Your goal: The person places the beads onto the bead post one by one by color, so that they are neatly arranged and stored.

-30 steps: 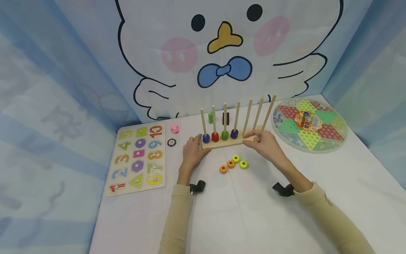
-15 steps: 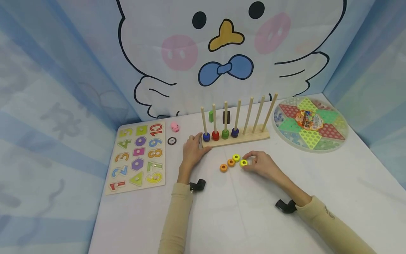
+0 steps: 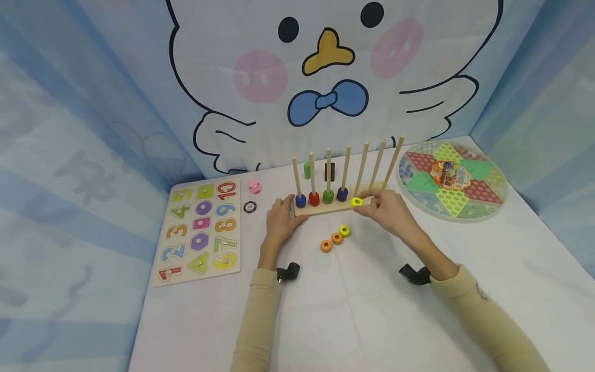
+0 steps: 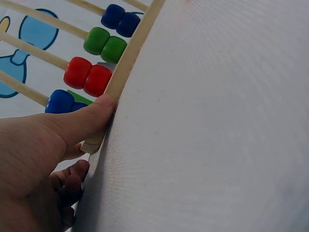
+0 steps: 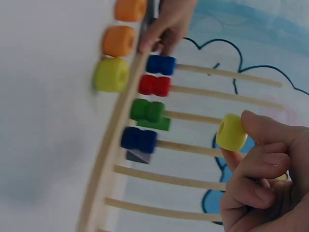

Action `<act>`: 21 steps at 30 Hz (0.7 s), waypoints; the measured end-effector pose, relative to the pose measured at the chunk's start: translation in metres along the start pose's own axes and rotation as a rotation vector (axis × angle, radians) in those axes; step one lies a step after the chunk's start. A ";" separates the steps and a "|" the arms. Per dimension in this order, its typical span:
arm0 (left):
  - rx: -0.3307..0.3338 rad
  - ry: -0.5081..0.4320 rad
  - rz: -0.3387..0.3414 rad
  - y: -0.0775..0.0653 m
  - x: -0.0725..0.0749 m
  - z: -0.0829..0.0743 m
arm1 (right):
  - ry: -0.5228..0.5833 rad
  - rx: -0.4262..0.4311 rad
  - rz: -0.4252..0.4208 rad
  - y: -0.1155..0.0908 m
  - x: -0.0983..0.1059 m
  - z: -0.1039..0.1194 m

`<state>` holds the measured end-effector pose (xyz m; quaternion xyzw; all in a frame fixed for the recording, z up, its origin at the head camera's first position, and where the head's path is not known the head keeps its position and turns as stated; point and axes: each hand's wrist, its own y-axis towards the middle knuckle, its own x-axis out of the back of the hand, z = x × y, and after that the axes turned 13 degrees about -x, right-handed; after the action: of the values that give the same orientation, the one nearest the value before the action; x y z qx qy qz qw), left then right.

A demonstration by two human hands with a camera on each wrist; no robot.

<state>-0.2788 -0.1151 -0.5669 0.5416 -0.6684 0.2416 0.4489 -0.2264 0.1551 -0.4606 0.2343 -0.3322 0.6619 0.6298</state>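
Note:
My left hand point(image 3: 280, 222) grips the left end of a wooden peg rack point(image 3: 321, 208), thumb on its front edge in the left wrist view. Blue beads point(image 3: 300, 201), red beads point(image 3: 314, 199), green beads point(image 3: 328, 196) and dark blue beads point(image 3: 342, 194) sit in pairs at the feet of the left pegs. The pegs farther right are bare. Between thumb and finger, my right hand point(image 3: 392, 213) pinches a yellow bead point(image 5: 231, 133), raised beside the pegs. On the table before the rack lie a second yellow bead point(image 3: 344, 231) and two orange beads point(image 3: 331, 242).
A number-and-shape puzzle board point(image 3: 186, 258) lies at left, near a pink pig toy point(image 3: 254, 186) and a round black chip point(image 3: 250, 207). A round star-patterned game board point(image 3: 453, 181) lies at right. Behind the rack stand a green block point(image 3: 307, 170) and a dark block point(image 3: 329, 172).
My right hand went from the rack down to the loose beads, took a yellow one and carried it back up to the rack. My left hand stays on the rack's end.

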 end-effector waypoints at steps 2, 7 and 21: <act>0.003 -0.001 0.002 -0.001 0.000 0.001 | 0.019 0.029 -0.057 0.004 0.016 0.014; 0.002 -0.005 0.007 -0.003 -0.004 0.005 | 0.096 0.118 -0.231 0.015 0.052 0.044; 0.005 0.004 0.010 0.002 -0.004 0.004 | 0.039 0.120 -0.365 0.039 0.065 0.055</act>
<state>-0.2821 -0.1155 -0.5718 0.5388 -0.6698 0.2466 0.4475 -0.2776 0.1591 -0.3823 0.3149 -0.2316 0.5598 0.7307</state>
